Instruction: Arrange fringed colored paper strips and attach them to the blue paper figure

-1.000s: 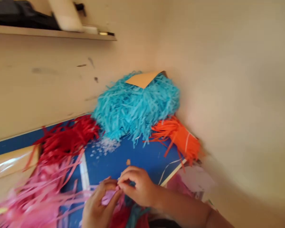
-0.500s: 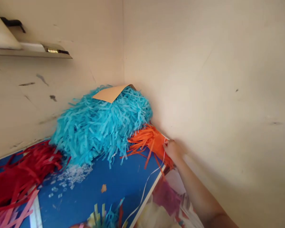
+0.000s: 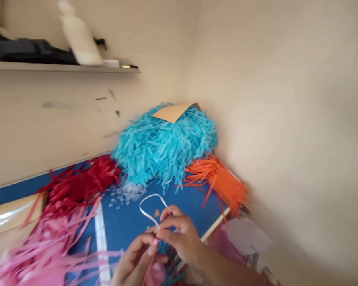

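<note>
My left hand [image 3: 137, 256] is closed in a pinch on pink tissue paper [image 3: 156, 274], low in the middle of the view. My right hand [image 3: 180, 234] is closed on a thin white ribbon [image 3: 147, 212], which loops up above both hands. The fingertips of the two hands meet, and their exact grip on the ribbon is partly hidden. Blue fringed paper shows behind and below the fingers, mostly covered. A big turquoise heap of fringed paper [image 3: 164, 147] lies beyond the hands, with a tan paper sheet [image 3: 174, 113] on top.
Orange fringed paper [image 3: 226, 184] lies at the table's right edge. Red fringes [image 3: 80, 180] and pink fringes [image 3: 38, 254] spread on the left of the blue table [image 3: 121, 222]. Small clear bits [image 3: 128, 192] are scattered near the heap. A wall shelf [image 3: 113, 70] holds a white bottle [image 3: 82, 39].
My right hand has come back from the orange paper at the wall to the middle, bringing the white ribbon. My left hand has come into view with pink paper. The view has turned left.
</note>
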The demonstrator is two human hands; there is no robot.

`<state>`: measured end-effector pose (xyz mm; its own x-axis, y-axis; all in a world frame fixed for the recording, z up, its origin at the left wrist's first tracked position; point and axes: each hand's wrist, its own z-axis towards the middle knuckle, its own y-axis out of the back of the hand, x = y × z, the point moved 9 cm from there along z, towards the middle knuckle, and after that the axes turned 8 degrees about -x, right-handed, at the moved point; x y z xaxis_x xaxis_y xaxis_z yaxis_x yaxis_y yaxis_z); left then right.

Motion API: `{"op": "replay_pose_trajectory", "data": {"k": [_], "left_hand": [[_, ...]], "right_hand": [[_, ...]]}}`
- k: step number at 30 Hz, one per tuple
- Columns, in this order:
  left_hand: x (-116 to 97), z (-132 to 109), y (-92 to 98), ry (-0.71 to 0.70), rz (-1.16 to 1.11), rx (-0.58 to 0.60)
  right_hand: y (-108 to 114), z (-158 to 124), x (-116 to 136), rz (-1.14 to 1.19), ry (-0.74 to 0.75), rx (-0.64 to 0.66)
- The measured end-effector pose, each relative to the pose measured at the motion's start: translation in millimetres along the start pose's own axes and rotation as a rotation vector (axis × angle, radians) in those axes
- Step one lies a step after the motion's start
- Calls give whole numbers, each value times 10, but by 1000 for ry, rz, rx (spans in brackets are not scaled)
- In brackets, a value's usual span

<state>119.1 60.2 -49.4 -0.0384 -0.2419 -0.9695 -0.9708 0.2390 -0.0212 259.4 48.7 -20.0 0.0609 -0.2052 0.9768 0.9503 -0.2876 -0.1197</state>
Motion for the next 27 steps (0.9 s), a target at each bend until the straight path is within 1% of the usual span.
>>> {"op": "replay_pose_trajectory", "data": {"k": [1, 2, 4, 6, 8, 10, 12, 14, 15, 16, 18, 20, 22, 23, 24, 25, 27], "left_hand": [[-4, -44, -47, 28, -25, 24], [1, -85, -42, 40, -32, 23], [26, -157, 77, 20, 1, -23], [79, -220, 259, -9, 45, -87], [188, -269, 400, 10, 65, -103], [335, -305, 451, 69, 80, -54], [485, -334, 457, 145, 90, 0], [586, -345, 490, 202, 86, -12], [601, -339, 517, 205, 91, -33], [588, -325, 543, 188, 108, -48], [473, -277, 615, 82, 155, -81], [320, -234, 743, -38, 141, -158], [243, -219, 919, -82, 24, -291], [253, -220, 985, -63, -60, -350], [286, -222, 1016, -25, -144, -391], [325, -226, 1014, 19, -222, -414], [369, -234, 946, 82, -349, -426]], "right_hand": [[-144, -23, -85, 108, -74, 6], [-246, -30, -186, 227, -173, 8], [-364, -7, -394, 492, -411, -4], [-395, 67, -533, 715, -614, -41], [-359, 211, -565, 837, -708, -70], [-291, 399, -526, 886, -727, -73], [-225, 593, -446, 910, -714, -53], [-157, 757, -346, 904, -681, -37], [-121, 816, -291, 879, -650, -37], [-83, 853, -228, 831, -603, -43], [19, 858, -62, 639, -422, -92], [29, 725, 149, 285, -194, -91], [-147, 483, 307, -97, -1, 20], [-276, 346, 330, -235, 59, 101], [-403, 215, 324, -319, 97, 179], [-506, 107, 308, -351, 120, 235], [-647, -28, 249, -343, 120, 291]]}}
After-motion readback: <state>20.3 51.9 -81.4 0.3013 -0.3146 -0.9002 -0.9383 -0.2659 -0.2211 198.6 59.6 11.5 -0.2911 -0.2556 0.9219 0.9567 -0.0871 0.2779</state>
